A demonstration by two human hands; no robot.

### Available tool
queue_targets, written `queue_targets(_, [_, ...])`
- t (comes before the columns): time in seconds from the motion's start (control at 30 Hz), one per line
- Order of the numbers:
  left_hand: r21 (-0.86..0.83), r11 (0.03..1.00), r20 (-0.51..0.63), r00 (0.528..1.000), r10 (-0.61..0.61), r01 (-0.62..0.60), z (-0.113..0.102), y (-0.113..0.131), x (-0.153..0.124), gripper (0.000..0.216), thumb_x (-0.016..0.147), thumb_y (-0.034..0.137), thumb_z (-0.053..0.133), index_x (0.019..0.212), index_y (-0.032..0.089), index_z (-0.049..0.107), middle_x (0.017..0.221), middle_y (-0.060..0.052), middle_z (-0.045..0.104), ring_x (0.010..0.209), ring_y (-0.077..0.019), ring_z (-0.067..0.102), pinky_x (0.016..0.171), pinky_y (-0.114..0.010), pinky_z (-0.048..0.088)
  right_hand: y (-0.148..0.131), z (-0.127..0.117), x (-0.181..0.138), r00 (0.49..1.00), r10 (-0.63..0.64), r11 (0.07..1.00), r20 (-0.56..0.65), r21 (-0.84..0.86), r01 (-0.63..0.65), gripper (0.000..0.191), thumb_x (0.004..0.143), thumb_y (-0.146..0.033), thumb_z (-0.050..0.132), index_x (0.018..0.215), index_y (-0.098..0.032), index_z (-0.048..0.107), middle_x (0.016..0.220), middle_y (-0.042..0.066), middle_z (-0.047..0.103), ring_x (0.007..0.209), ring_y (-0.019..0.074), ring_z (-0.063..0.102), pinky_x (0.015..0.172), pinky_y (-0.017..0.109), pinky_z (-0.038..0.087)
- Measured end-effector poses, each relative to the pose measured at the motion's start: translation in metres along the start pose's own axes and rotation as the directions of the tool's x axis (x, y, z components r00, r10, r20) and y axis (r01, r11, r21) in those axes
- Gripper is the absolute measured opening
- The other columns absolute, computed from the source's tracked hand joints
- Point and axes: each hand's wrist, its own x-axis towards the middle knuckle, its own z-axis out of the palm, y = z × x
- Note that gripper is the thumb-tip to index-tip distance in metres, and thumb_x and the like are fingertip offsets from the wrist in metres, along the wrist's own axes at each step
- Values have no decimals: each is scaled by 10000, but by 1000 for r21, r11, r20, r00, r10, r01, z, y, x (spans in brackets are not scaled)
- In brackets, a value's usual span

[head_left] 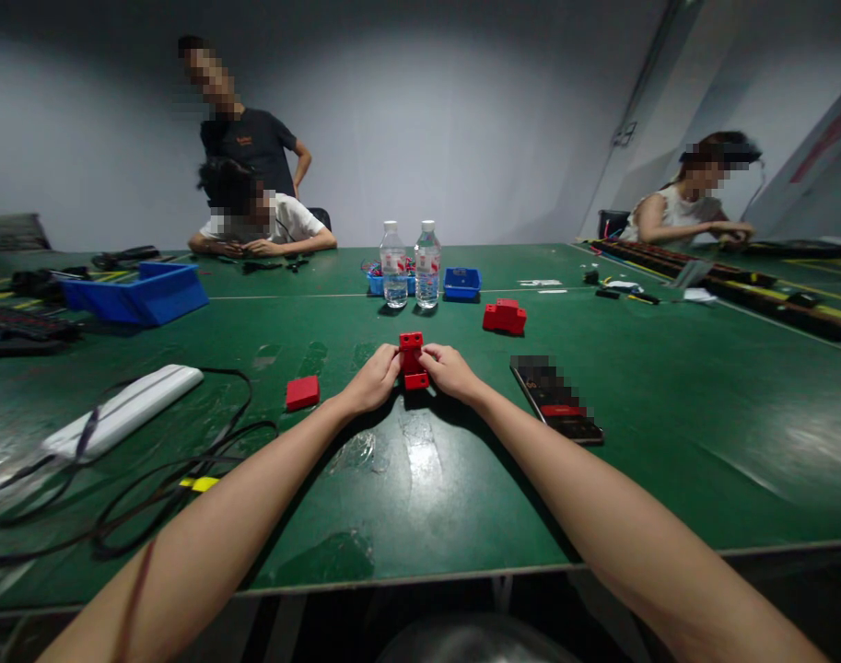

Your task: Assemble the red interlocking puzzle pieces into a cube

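Note:
Between my two hands, just above the green table, is a red plastic housing with holes in its upper and lower ends. My left hand pinches its left side, and my right hand grips the right side. The fingertips partly hide the housing's edges. To the left of my left hand lies a small red block. A similar red housing with a stepped top rests beyond my right hand.
Two water bottles stand beyond my hands, near a small blue bin. A phone lies at right. At left are a white power strip, black cables and a larger blue bin. Other people sit or stand across the table.

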Motion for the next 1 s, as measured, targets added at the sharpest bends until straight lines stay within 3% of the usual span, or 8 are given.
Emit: queue_targets(1.0, [11,1000,4,1000,-26,26,0,2,0,362,948,366,262,1018,141,537,981,-99,578,918,-205,536,879,-375,429,1,-1,-3,999,-42,998,21,-52,43,293,900,-295,439,910,-118,671,897,78,691,796,171,606,753,267,430])
